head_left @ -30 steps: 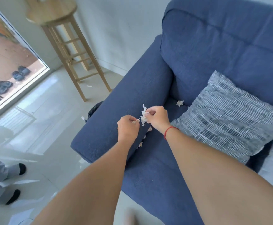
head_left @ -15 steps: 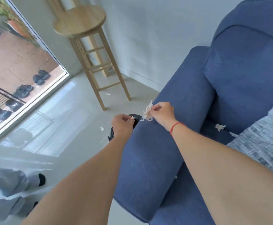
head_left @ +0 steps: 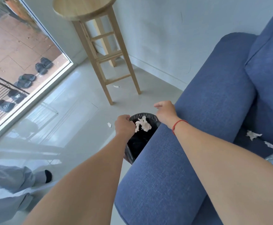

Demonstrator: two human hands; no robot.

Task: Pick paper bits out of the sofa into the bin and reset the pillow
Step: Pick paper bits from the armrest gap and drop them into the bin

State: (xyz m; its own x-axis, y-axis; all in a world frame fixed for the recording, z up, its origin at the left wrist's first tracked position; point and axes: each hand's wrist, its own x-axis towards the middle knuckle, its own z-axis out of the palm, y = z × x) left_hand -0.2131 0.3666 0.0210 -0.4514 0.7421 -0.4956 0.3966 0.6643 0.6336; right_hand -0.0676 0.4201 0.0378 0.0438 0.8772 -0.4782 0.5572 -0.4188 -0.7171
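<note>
Falling paper bits [head_left: 143, 125] over bin [head_left: 136, 144]

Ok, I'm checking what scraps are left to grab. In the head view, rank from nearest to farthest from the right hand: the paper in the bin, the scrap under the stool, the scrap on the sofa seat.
1. Paper in the bin: just below the right hand, to its left.
2. Scrap under the stool: on the floor, up and left.
3. Scrap on the sofa seat: far right, past the armrest.
</note>
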